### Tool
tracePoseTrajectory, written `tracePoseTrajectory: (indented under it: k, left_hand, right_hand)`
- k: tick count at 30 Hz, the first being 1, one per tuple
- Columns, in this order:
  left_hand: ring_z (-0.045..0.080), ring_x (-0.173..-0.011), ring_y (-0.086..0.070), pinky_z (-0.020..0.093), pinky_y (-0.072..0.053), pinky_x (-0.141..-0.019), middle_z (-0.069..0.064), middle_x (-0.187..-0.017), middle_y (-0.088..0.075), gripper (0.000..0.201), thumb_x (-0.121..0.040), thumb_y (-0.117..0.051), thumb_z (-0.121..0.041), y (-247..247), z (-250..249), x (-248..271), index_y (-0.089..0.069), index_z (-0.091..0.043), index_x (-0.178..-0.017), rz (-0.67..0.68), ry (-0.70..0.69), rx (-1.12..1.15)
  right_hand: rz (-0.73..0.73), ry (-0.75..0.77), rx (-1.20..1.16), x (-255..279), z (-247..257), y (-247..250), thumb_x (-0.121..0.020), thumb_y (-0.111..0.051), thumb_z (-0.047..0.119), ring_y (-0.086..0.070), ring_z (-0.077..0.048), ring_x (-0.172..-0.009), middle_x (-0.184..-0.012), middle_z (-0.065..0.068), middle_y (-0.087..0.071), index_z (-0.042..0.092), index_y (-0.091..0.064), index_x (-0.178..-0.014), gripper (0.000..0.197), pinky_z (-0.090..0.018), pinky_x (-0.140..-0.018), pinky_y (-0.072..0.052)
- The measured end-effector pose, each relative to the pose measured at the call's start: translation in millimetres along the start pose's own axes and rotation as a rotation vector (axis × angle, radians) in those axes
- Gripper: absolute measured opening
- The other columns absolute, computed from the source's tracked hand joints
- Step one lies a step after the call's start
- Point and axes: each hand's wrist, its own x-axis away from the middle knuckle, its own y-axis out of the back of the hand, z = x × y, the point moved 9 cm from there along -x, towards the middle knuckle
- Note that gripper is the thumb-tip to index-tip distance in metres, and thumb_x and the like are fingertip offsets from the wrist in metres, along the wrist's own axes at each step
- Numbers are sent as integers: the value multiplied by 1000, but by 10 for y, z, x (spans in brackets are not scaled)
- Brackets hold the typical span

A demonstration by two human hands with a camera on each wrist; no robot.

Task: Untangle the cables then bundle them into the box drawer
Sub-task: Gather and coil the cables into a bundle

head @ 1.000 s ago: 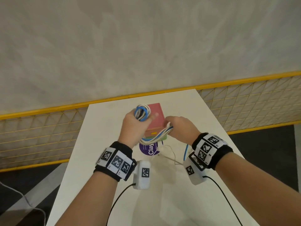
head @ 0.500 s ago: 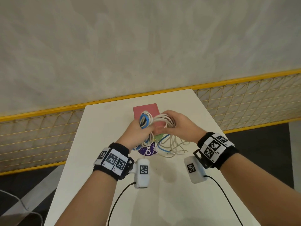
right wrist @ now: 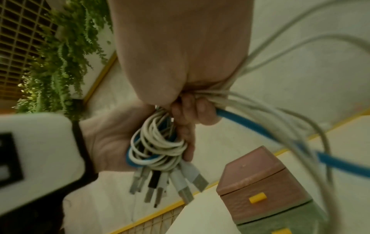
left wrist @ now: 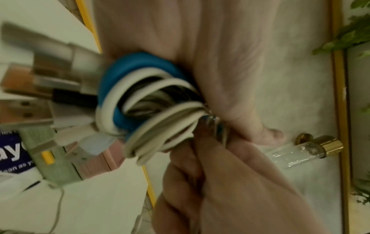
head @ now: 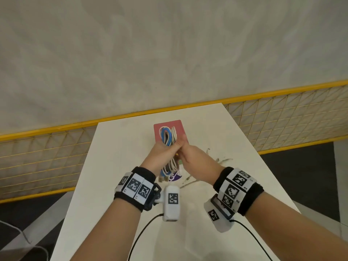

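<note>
— What's nearest, low in the frame?
— Both wrists over the white surface (head: 216, 132). The left hand (head: 160, 155) grips the coiled cables (head: 166, 136), plugs hanging down.
— And the right hand (head: 194, 157)?
— Fingers clenched around the same bundle, touching the left.
— Beyond them?
— The pink box (head: 178, 127), centre frame, drawers closed.

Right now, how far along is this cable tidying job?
Mostly gathered: the white and blue cables are coiled into one bundle gripped by the left hand. In hand: the right hand grips the loose strands trailing from it. Left: finishing the coil and putting it in the box drawer, which looks closed.
</note>
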Motion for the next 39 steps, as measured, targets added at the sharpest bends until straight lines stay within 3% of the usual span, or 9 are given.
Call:
tracePoseTrajectory:
  k: [3, 7, 12, 15, 18, 22, 29, 36, 39]
  left_hand:
    - [16, -85, -71, 25, -55, -72, 6, -88, -74, 49, -75, -66, -62, -12, 26, 12, -68, -17, -95, -32, 31, 99]
    - [20, -71, -66, 32, -52, -67, 11, -75, -65, 34, -85, -67, -41, 183, -36, -1, -64, -7, -83, -259, -64, 119]
    - [24, -55, -61, 40, -54, -65, 6, -60, -66, 29, -92, -64, -26, 463, -152, -25, -62, -12, -66, -403, -122, 397]
    - [20, -54, -59, 39, -54, -64, -2, -53, -56, 26, -93, -63, -25, 461, -270, -32, -56, -15, -71, -280, -197, 493]
    - [19, -49, -48, 34, -46, -61, -3, -49, -44, 26, -89, -66, -32, 320, -311, -21, -55, -18, -70, -102, -240, 429]
    - [18, -43, -38, 37, -48, -64, 0, -49, -33, 29, -83, -69, -33, 100, -250, 18, -54, -8, -80, 103, -189, 257]
    - [15, -46, -36, 25, -38, -48, 5, -57, -41, 28, -79, -78, -31, -49, 1, -19, -60, -10, -85, 221, -27, 3]
    - [5, -47, -54, 20, -45, -47, 1, -67, -65, 28, -71, -84, -32, -43, 97, -72, -70, -13, -86, 73, -75, -153]
    - [9, -61, -61, 19, -48, -55, 2, -71, -68, 33, -68, -86, -33, -61, 146, -59, -69, -11, -84, 89, -70, -164]
  right_hand:
    - [-3, 27, 57, -14, 37, -7, -96, -34, 15, -63, -34, -72, -89, -19, -66, 10, -41, -125, 31, -51, -67, -52]
    - [-47, 70, -87, 54, 84, 21, -97, -41, 20, -65, -26, -83, -100, -6, -66, 21, -36, -127, 30, -46, -73, -53]
    - [-89, 21, -227, 236, -156, -37, -97, -46, 19, -60, -16, -68, -89, -1, -63, 25, -24, -128, 38, -35, -64, -50]
    - [5, -76, -92, 278, -445, -152, -98, -44, 23, -57, -16, -71, -84, 2, -60, 15, -50, -113, 18, -42, -70, -51]
    - [99, -94, 23, 234, -506, -168, -96, -48, 29, -59, -22, -81, -93, -3, -67, 14, -62, -104, 21, -38, -74, -49]
    - [130, -42, 296, 56, -478, 2, -87, -55, 12, -61, -26, -90, -96, -9, -70, 13, -67, -101, 18, -25, -69, -34]
    - [108, -153, 611, -134, -497, 222, -80, -52, 21, -64, -29, -89, -91, -6, -71, 15, -67, -98, 24, -32, -72, -47]
    - [-10, -187, 306, -211, -471, 185, -82, -55, 11, -65, -33, -78, -82, -11, -65, 15, -37, -127, 49, -31, -60, -43]
    - [140, -46, -69, -237, -294, 68, -77, -65, 8, -66, -35, -82, -97, -22, -65, 25, -24, -130, 70, -46, -72, -55]
